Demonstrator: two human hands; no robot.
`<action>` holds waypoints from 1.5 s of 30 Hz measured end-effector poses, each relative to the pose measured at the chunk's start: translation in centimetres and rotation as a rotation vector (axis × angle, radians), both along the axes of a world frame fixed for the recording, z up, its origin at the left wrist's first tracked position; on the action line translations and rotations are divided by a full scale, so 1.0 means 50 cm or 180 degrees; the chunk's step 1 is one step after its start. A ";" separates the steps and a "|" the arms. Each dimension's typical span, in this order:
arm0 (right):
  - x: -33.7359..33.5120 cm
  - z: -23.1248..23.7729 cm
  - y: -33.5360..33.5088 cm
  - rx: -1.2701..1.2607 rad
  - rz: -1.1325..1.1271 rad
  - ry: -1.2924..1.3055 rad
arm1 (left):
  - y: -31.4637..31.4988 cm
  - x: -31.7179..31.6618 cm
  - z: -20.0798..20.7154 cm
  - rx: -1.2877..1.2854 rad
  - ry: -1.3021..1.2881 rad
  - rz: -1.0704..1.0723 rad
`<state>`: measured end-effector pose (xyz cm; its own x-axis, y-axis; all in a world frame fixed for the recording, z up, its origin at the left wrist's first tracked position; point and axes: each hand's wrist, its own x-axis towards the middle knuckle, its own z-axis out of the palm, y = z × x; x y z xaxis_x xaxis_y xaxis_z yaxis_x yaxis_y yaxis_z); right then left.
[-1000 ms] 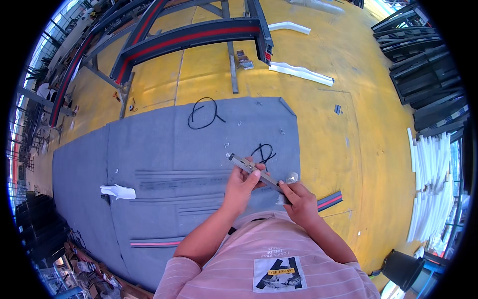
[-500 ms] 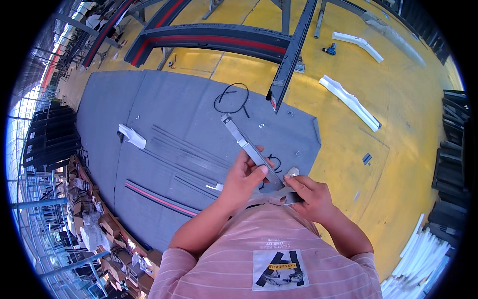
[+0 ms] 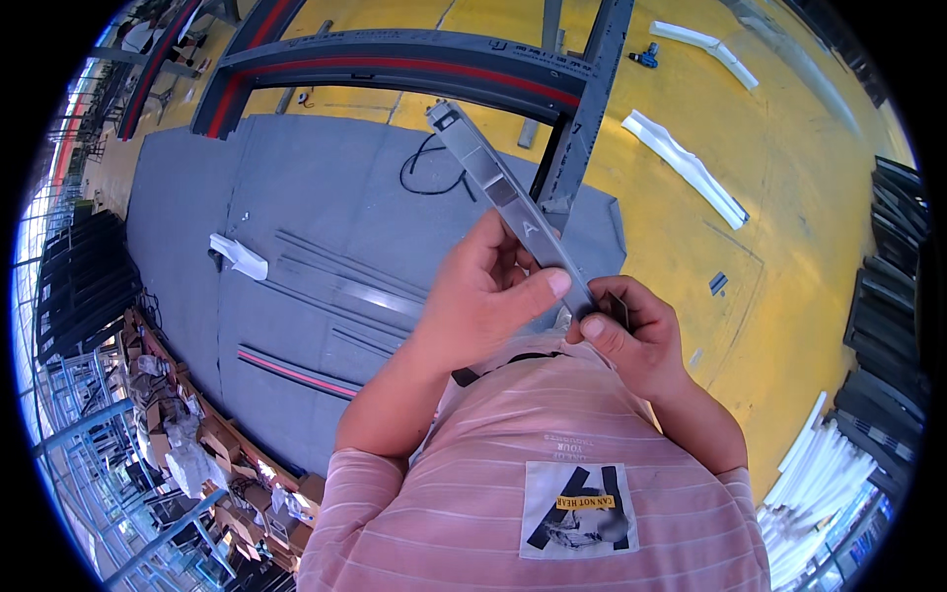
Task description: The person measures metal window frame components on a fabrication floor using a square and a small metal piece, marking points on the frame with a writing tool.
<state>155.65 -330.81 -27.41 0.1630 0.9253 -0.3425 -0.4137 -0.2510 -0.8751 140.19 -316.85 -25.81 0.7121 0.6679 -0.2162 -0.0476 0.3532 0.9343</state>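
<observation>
A long silver-grey metal bar, with a raised fitting at its far end, slants up and away in front of my body. My left hand is closed round its middle, thumb along the top edge. At the near end, my right hand pinches the bar between thumb and fingers. A thin dark flat piece shows at the right fingers; whether it belongs to the bar I cannot tell. The bar's far end overlaps a dark frame with a red stripe in the view, apparently nearer to me.
On the grey mat lie a black cord loop, thin dark strips, a red-striped strip and a white-wrapped piece. White lengths and a blue drill rest on the yellow floor. Cardboard boxes stand at left.
Both hands have lifted the bar closer to my view, its far end swinging up toward the frame. My right hand has turned its grip at the near end. The whole view has shifted slightly.
</observation>
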 end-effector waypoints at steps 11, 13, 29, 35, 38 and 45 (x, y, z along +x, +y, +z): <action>-0.034 0.012 0.070 -0.0462 -0.1403 -0.0295 | 0.247 0.101 -0.055 -0.0566 -0.0459 -0.1108; -0.053 0.007 0.064 -0.0569 -0.1424 -0.0246 | 0.242 0.089 -0.067 -0.0692 -0.0380 -0.1086; -0.071 -0.031 0.060 -0.0745 -0.1307 -0.0264 | 0.221 0.097 -0.092 -0.0459 0.0213 -0.1102; -0.069 -0.017 0.068 -0.0795 -0.1161 -0.0289 | 0.219 0.101 -0.084 -0.0366 0.0244 -0.1139; -0.069 -0.025 0.062 -0.0753 -0.1139 -0.0282 | 0.222 0.098 -0.087 -0.0384 0.0280 -0.1218; -0.072 -0.028 0.060 -0.0735 -0.1151 -0.0255 | 0.225 0.102 -0.090 -0.0308 0.0350 -0.1280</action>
